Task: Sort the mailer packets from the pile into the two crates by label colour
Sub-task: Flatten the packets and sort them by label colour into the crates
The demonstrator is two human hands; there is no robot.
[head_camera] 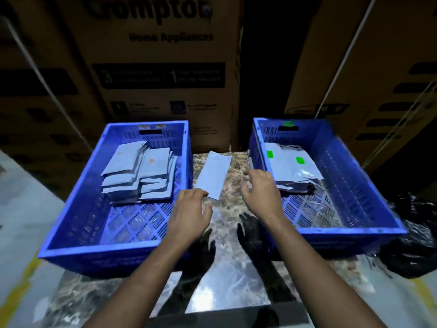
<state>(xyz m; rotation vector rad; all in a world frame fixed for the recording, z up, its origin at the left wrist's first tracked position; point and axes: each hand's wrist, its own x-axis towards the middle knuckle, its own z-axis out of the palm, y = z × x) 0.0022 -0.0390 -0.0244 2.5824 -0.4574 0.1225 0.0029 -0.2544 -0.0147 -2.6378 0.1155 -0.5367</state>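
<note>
One mailer packet [212,174] lies flat on the marbled table [227,275], in the gap between the two blue crates, long axis running from about 7 o'clock to 1 o'clock; label side not visible, plain pale face up. Left hand [189,215] sits at the packet's near end, about 6 o'clock of it, palm down, fingers loosely curled, fingertips at or just touching the packet's near corner; whether it pinches the edge cannot be told. Right hand [259,189] hovers at 3 o'clock of the packet, just beside it and apart from it, fingers relaxed and slightly bent, holding nothing, close against the near-left wall of the right crate [387,216]. Left crate [71,247], at 9 o'clock of the packet, holds two neat stacks of packets [139,171] toward its far end, the top ones with small orange marks. Right crate holds a looser stack of packets [292,165], with two bright green labels showing on top. Large cardboard boxes [163,74] stand behind at 12 o'clock. Crumpled black plastic [413,252] lies at 4 o'clock, beside the right crate.
</note>
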